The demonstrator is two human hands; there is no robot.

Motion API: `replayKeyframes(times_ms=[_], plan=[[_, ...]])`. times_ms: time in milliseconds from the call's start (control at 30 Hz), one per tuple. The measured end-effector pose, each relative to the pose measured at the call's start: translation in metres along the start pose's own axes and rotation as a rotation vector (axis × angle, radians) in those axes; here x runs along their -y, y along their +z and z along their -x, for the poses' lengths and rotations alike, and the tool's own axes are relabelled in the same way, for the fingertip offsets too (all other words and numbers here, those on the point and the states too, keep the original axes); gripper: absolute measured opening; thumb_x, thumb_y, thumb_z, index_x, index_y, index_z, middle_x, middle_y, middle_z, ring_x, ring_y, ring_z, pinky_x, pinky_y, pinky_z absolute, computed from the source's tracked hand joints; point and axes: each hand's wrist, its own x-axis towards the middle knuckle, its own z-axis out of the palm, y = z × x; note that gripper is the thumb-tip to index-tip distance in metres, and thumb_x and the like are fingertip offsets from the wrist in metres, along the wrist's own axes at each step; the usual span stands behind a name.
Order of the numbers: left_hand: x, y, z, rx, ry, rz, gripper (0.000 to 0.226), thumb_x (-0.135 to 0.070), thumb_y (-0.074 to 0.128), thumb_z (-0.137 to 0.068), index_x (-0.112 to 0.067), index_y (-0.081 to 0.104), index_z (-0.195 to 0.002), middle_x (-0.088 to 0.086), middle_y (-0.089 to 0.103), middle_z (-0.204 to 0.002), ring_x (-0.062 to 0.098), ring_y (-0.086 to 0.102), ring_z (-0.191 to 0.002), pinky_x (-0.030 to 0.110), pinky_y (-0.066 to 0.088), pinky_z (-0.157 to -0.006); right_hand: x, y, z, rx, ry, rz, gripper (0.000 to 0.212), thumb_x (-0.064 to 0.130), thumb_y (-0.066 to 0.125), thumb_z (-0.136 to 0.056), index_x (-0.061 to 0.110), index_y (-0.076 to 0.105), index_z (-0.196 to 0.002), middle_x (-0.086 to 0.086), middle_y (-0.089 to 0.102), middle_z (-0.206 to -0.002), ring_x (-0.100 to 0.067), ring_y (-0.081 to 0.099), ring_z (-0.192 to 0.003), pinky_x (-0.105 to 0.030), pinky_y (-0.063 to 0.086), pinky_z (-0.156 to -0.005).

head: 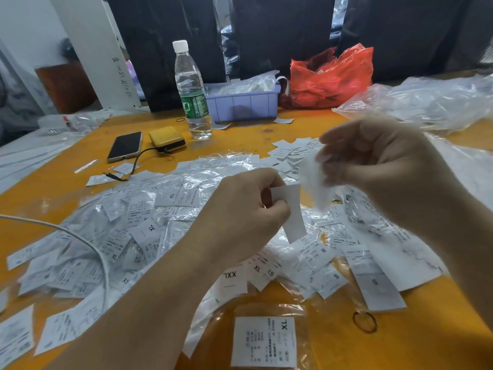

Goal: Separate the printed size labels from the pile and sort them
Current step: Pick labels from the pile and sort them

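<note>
Left hand (246,209) fingers pinched on a label (292,209); right hand (373,158) blurred, clutching crumpled plastic (314,182).

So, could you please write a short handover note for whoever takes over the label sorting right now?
Left hand: pinches a blank-side white label above the pile.
Right hand: raised and blurred, fingers curled on a crumpled clear wrapper.
Things: the main pile of size labels lies mixed across the orange table, with XL, XXL, S, M and XS showing. One XL stack in a clear bag sits at the near edge; a smaller group of labels lies behind the hands.
Done: very little appears sorted.
Left: nearly the whole pile needs separating by size.
</note>
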Motion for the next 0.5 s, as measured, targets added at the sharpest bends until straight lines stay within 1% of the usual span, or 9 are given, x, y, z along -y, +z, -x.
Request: replayKeyframes(times_ms=[67,133,200,233,300,333,400,433,500], plan=[[0.002,-0.002,-0.002,-0.019,-0.029,-0.020,0.010,-0.020,0.058,-0.084,-0.028,0.063,-0.082,-0.009,0.059,-0.062,0.005,0.049,-0.052,0.018,0.038,-0.046,-0.002,0.006,0.001,0.083,0.108,-0.174,0.033,-0.019,0.062,-0.080,0.009,0.067,-0.097,-0.008,0.073,-0.085,-0.017,0.071,-0.073,-0.023,0.058,-0.064],[0.003,-0.003,-0.003,-0.041,-0.064,-0.016,0.011,-0.020,0.057,-0.084,-0.031,0.062,-0.084,-0.014,0.055,-0.057,0.004,0.047,-0.049,0.014,0.036,-0.043,-0.007,0.011,0.002,0.140,0.198,-0.203,0.036,-0.022,0.060,-0.079,0.007,0.067,-0.099,-0.008,0.074,-0.086,-0.017,0.071,-0.077,-0.022,0.057,-0.066],[0.004,-0.005,-0.004,-0.066,-0.092,-0.016,0.013,-0.020,0.055,-0.085,-0.032,0.061,-0.085,-0.015,0.053,-0.054,0.004,0.046,-0.048,0.014,0.035,-0.042,-0.013,0.014,0.001,0.172,0.244,-0.115,0.038,-0.021,0.062,-0.080,0.009,0.067,-0.103,-0.008,0.074,-0.088,-0.018,0.071,-0.081,-0.023,0.057,-0.069],[0.004,-0.006,-0.005,-0.077,-0.106,-0.020,0.013,-0.021,0.054,-0.085,-0.032,0.061,-0.085,-0.014,0.052,-0.054,0.004,0.046,-0.048,0.014,0.035,-0.042,-0.017,0.015,0.001,0.178,0.246,-0.032,0.037,-0.018,0.062,-0.081,0.012,0.067,-0.104,-0.007,0.073,-0.089,-0.017,0.070,-0.083,-0.024,0.058,-0.073],[0.004,-0.007,-0.005,-0.092,-0.141,-0.041,0.014,-0.022,0.053,-0.085,-0.033,0.060,-0.085,-0.011,0.053,-0.057,0.004,0.046,-0.050,0.014,0.033,-0.042,-0.023,0.017,0.002,0.182,0.228,0.163,0.033,-0.008,0.064,-0.086,0.019,0.067,-0.103,0.001,0.072,-0.091,-0.013,0.069,-0.086,-0.024,0.056,-0.080],[0.004,-0.008,-0.006,-0.093,-0.157,-0.058,0.013,-0.022,0.053,-0.086,-0.034,0.060,-0.085,-0.010,0.055,-0.059,0.005,0.048,-0.051,0.016,0.034,-0.044,-0.025,0.017,0.002,0.180,0.220,0.231,0.031,-0.003,0.065,-0.087,0.023,0.068,-0.102,0.005,0.072,-0.092,-0.009,0.068,-0.086,-0.020,0.053,-0.081],[0.004,-0.008,-0.006,-0.091,-0.179,-0.086,0.013,-0.023,0.053,-0.086,-0.034,0.060,-0.086,-0.009,0.057,-0.062,0.006,0.051,-0.054,0.021,0.035,-0.048,-0.026,0.017,0.002,0.184,0.214,0.335,0.032,-0.001,0.062,-0.088,0.027,0.068,-0.102,0.011,0.070,-0.095,-0.001,0.065,-0.085,-0.008,0.047,-0.076],[0.004,-0.008,-0.006,-0.092,-0.184,-0.097,0.013,-0.023,0.053,-0.086,-0.033,0.060,-0.087,-0.009,0.057,-0.062,0.006,0.051,-0.055,0.022,0.035,-0.048,-0.027,0.017,0.002,0.194,0.218,0.386,0.035,-0.002,0.060,-0.088,0.028,0.069,-0.104,0.013,0.070,-0.096,0.001,0.064,-0.085,-0.005,0.045,-0.072],[0.004,-0.008,-0.006,-0.106,-0.186,-0.121,0.012,-0.023,0.053,-0.087,-0.033,0.060,-0.087,-0.009,0.057,-0.063,0.006,0.052,-0.056,0.022,0.035,-0.049,-0.028,0.017,0.002,0.206,0.240,0.458,0.045,-0.007,0.054,-0.084,0.028,0.069,-0.106,0.012,0.069,-0.099,-0.001,0.063,-0.089,-0.007,0.046,-0.071]])
